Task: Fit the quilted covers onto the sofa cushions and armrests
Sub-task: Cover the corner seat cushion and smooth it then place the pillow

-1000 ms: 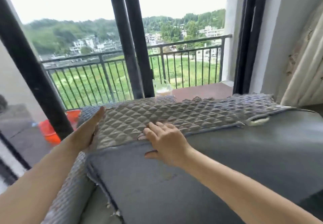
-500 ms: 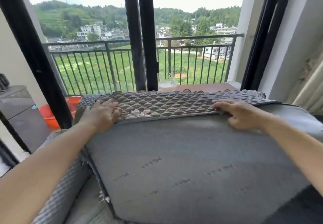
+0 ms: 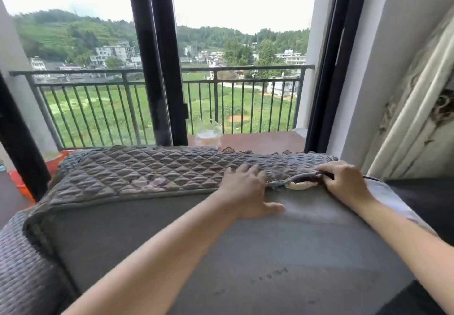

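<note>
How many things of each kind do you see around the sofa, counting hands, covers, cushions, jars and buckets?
hands: 2, left and right
quilted cover: 1
grey cushion: 1
glass jar: 1
orange bucket: 1
Total: 6

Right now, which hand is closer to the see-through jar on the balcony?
Left. The left hand lies flat on the quilted cover, just below the jar; the right hand grips the cover's edge farther right.
</note>
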